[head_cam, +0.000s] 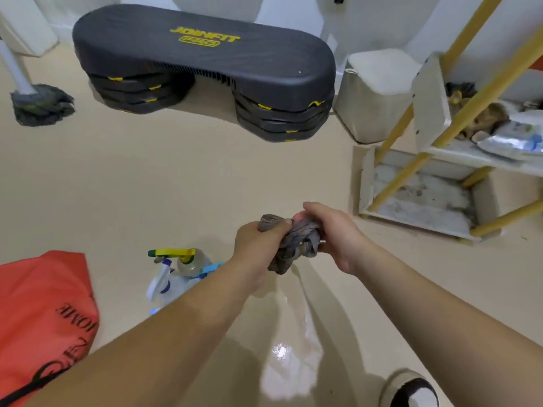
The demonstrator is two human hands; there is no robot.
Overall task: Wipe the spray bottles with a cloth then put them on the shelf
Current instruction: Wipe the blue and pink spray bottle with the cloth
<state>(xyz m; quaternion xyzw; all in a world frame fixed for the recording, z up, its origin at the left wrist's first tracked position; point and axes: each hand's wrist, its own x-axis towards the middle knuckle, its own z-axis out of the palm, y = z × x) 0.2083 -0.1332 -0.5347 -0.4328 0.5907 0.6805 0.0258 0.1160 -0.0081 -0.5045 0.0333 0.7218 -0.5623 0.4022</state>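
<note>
- Left hand [255, 242] and right hand [335, 236] meet over the floor [147, 186]. Both grip one bunched grey cloth [293, 245], fingers [279, 226] curled tight round it. The cloth looks twisted, as if being wrung.
- Spray bottles [179, 271] stand clustered on the floor, just beside and partly under the left forearm. Neither hand touches them. The exact count is hard to tell, since the forearm hides part of the group.
- The shelf [420, 198] with yellow posts is off to the right, well apart from the bottles. Its lower tier looks stained and its upper tier carries packets.
- A glossy patch [291, 348] lies on the floor below the hands, probably water.
- Risk: a slip. The slippered foot [411, 392] is near that patch, and the route to the shelf crosses it.
- Risk: the left forearm swinging down could topple the clustered bottles.
- Risk: an over-wet cloth would leave the bottles slick and easy to drop on the carry.
- Risk: the grimy lower tier could re-soil wiped bottles.
- A red bag [44, 304] lies left of the bottles and crowds the reach from that side.
</note>
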